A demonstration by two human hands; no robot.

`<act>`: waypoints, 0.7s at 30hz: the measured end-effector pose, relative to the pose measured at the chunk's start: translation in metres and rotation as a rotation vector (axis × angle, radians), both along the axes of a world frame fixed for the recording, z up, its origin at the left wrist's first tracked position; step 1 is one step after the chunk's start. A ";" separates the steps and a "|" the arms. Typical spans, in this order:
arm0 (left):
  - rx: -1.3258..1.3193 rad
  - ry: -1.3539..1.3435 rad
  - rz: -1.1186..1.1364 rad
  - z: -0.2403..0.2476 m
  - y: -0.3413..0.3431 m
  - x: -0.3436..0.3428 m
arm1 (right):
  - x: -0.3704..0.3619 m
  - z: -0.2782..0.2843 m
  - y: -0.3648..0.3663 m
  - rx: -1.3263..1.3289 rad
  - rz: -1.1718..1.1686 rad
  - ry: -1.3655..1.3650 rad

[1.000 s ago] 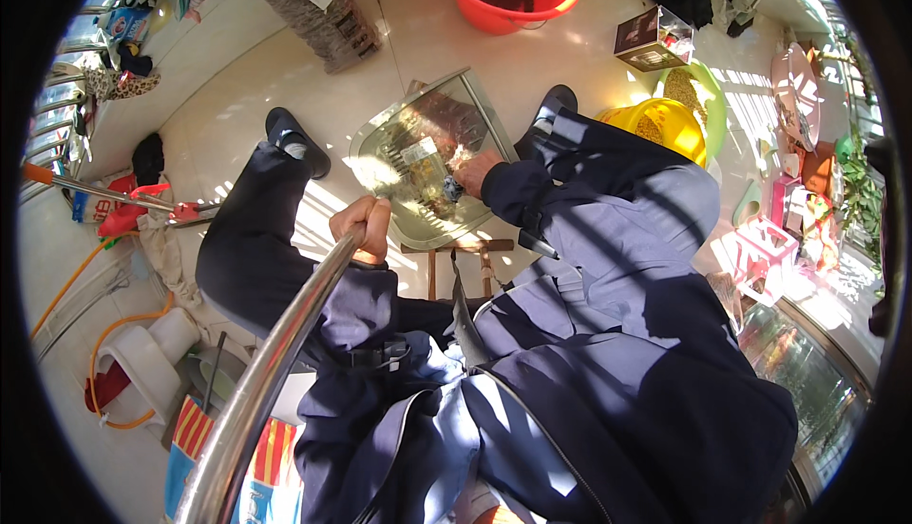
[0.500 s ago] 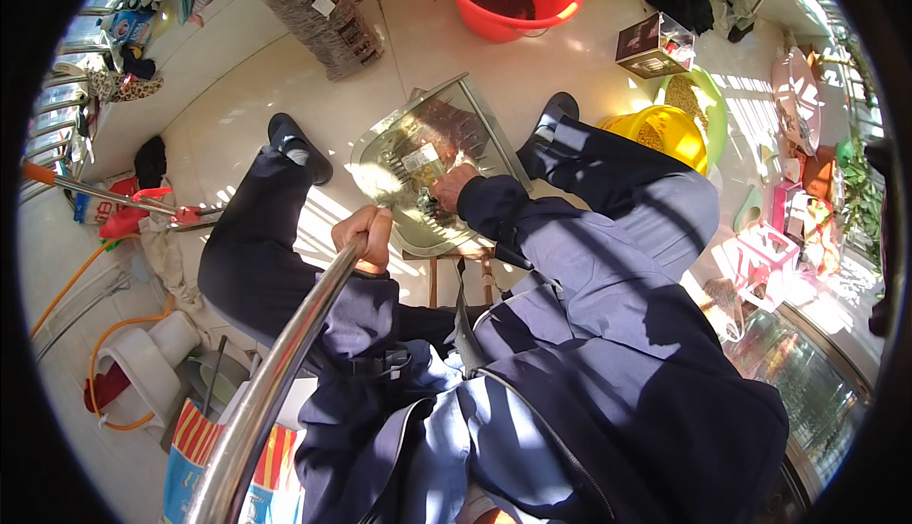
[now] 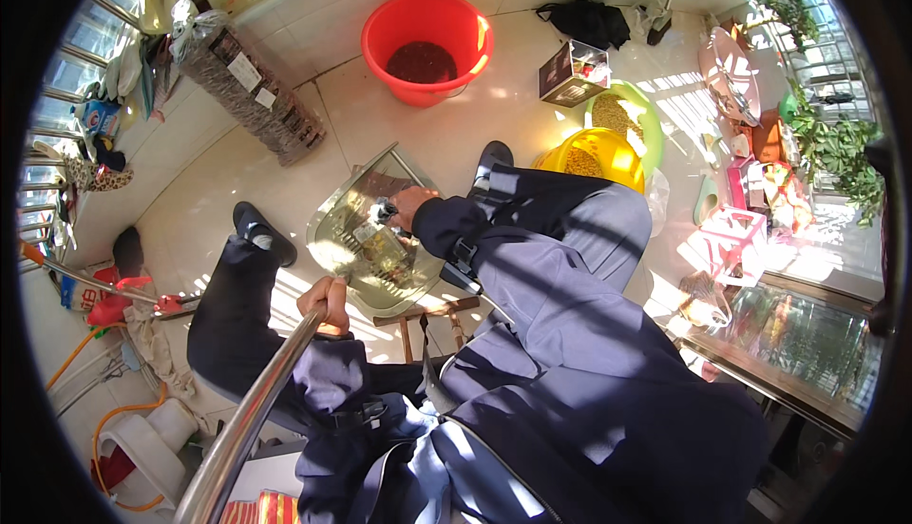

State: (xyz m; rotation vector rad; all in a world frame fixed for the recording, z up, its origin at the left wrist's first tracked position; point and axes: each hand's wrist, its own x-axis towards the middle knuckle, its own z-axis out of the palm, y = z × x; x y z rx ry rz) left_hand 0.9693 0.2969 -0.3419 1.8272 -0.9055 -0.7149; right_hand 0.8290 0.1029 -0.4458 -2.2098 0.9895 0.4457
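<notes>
My left hand (image 3: 325, 305) is closed round a shiny metal pole (image 3: 255, 410), which slants toward the lower left. Between my feet lies a shallow, greenish-grey, tray-like thing (image 3: 328, 234) with a pale rim and a straight far edge. Several mixed bits, among them a pale label-like patch (image 3: 365, 231), lie inside it. My right hand (image 3: 410, 206) reaches over its far right part with bent fingers. A small dark and silvery thing (image 3: 384, 210) shows at those fingertips; its kind is unclear. Whether the pole joins the tray is hidden.
Beyond my feet stand a red bucket (image 3: 427, 96) and a long plastic-wrapped bundle (image 3: 249, 82). Right of them are a yellow bucket (image 3: 622, 155), a green basin (image 3: 651, 125) of grain and a box (image 3: 567, 80). A wooden stool (image 3: 427, 310) is close in front of me.
My view has shifted, so the surroundings sit more to the left and lower. Within the tray, my right hand has moved toward the far edge. My left hand still grips the pole.
</notes>
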 end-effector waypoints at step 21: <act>0.028 0.103 0.063 -0.002 0.002 0.003 | -0.241 -0.022 -0.281 -0.623 -0.925 0.156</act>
